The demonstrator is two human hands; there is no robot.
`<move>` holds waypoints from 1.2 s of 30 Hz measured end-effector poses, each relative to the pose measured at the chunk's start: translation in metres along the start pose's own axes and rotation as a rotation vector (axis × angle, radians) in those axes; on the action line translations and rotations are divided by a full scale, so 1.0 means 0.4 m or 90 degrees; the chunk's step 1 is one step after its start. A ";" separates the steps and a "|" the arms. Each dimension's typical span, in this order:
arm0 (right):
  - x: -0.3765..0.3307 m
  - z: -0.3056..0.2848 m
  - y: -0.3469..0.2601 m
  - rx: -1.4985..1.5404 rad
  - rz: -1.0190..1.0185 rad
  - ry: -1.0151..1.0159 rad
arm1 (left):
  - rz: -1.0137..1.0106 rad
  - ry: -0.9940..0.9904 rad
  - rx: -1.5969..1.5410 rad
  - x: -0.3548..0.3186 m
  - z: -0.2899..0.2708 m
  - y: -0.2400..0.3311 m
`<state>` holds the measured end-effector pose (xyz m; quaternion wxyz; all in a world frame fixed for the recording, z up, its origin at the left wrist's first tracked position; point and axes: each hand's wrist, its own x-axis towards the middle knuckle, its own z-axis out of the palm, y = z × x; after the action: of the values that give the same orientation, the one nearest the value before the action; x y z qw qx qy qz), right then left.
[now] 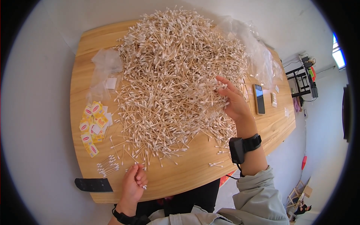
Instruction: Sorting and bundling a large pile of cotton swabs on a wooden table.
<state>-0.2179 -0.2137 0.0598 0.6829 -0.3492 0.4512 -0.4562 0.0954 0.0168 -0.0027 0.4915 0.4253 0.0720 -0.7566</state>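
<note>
In the head view, a very big heap of cotton swabs covers the middle and far part of the wooden worktop. The step in hand looks like picking swabs out of the heap. The right hand is at the heap's right side. Its fingers are a bit apart, with blurry swabs beside them, so I cannot tell if that grip has any. The left hand is at the near edge. Its grip is curled tight around a few swabs, with white tips poking out. I think the next move calls for soft fingertips, so that swabs come up without dragging others along.

Now the counting: two hands, one heap with far too many swabs to count, and one small patch of swabs at the near left, maybe a dozen. There is one phone on the right. The yellow packets on the left overlap, so I cannot count them.
</note>
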 end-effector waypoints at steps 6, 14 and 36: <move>0.006 0.027 -0.018 0.061 -0.094 0.037 | -0.002 0.012 0.005 0.001 0.010 -0.001; -0.006 -0.034 0.096 -0.835 -0.310 0.290 | -0.015 0.007 0.006 0.005 0.008 -0.016; 0.066 0.135 0.167 -1.050 -0.380 0.228 | -0.042 -0.010 -0.011 -0.006 0.017 -0.027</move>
<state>-0.1420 -0.2123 0.0113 -0.0133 -0.7553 0.6262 -0.1929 0.0833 0.0203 0.0001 0.4704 0.4125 0.0888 -0.7750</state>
